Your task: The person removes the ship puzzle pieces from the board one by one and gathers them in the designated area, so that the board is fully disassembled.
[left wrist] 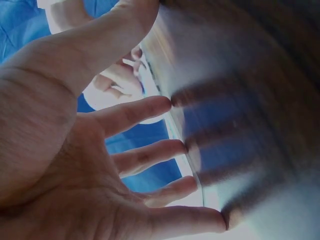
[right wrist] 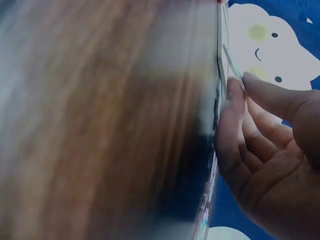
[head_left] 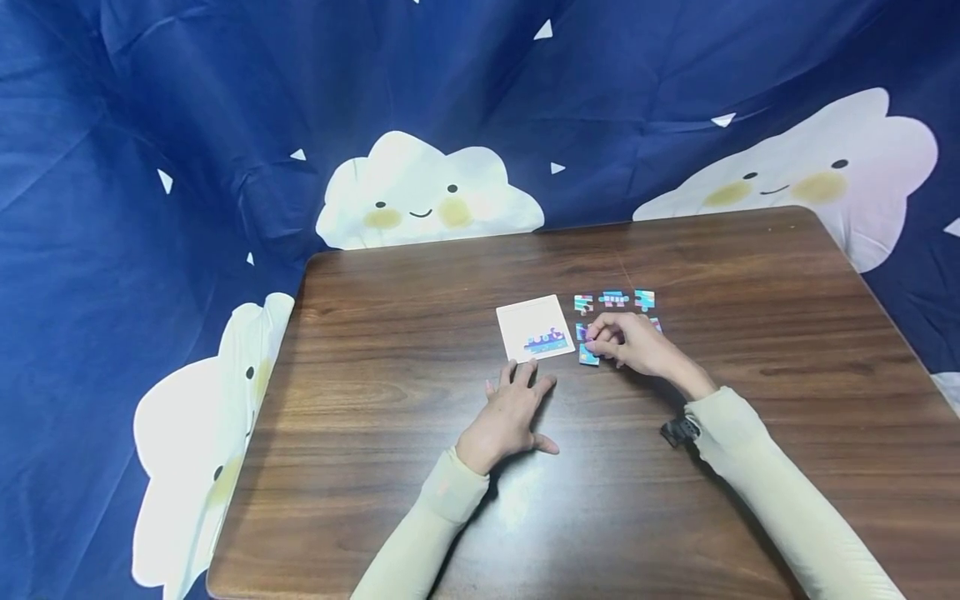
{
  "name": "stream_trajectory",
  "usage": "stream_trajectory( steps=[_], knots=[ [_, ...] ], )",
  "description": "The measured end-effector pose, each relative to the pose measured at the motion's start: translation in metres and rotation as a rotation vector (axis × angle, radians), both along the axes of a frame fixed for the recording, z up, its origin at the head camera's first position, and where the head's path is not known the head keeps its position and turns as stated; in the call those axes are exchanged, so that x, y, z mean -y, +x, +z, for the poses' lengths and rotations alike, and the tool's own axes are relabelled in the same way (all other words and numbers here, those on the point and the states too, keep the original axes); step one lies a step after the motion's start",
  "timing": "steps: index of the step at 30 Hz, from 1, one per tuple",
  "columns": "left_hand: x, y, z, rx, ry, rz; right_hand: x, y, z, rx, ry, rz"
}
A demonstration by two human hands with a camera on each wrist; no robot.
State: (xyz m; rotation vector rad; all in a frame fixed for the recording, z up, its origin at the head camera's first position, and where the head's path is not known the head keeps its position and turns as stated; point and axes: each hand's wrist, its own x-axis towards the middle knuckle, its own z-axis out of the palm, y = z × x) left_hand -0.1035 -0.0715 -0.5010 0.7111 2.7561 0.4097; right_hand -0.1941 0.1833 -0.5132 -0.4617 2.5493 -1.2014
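Note:
A square white puzzle tray (head_left: 525,322) lies on the table, with joined purple and blue jigsaw pieces (head_left: 546,342) along its near right part. My left hand (head_left: 510,417) has its fingers spread, fingertips at the tray's near edge; in the left wrist view the fingertips (left wrist: 180,146) touch the table. Just right of the tray, my right hand (head_left: 636,342) pinches a puzzle piece between thumb and fingers. Edge-on in the right wrist view, that puzzle piece (right wrist: 233,64) looks thin. Beneath the right hand lies a blue loose piece (head_left: 588,356); the hand partly covers other pieces.
Behind the right hand several loose pieces lie in a row, among them a blue one (head_left: 644,299) and a long one (head_left: 614,298). The brown wooden table (head_left: 375,400) extends around them. A blue curtain (head_left: 585,100) with clouds hangs behind.

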Motion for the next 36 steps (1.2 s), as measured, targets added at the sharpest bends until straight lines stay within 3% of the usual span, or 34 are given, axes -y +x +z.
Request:
stream_trajectory(
  steps=[7, 36],
  knots=[
    [-0.0001, 0.0005, 0.0002, 0.004, 0.001, 0.004, -0.0015, 0.0057, 0.0020, -0.072, 0.057, 0.066],
    [0.0000, 0.0013, 0.0004, -0.001, -0.002, -0.001, 0.0015, 0.0009, 0.0005, -0.155, 0.139, 0.089]
  ],
)
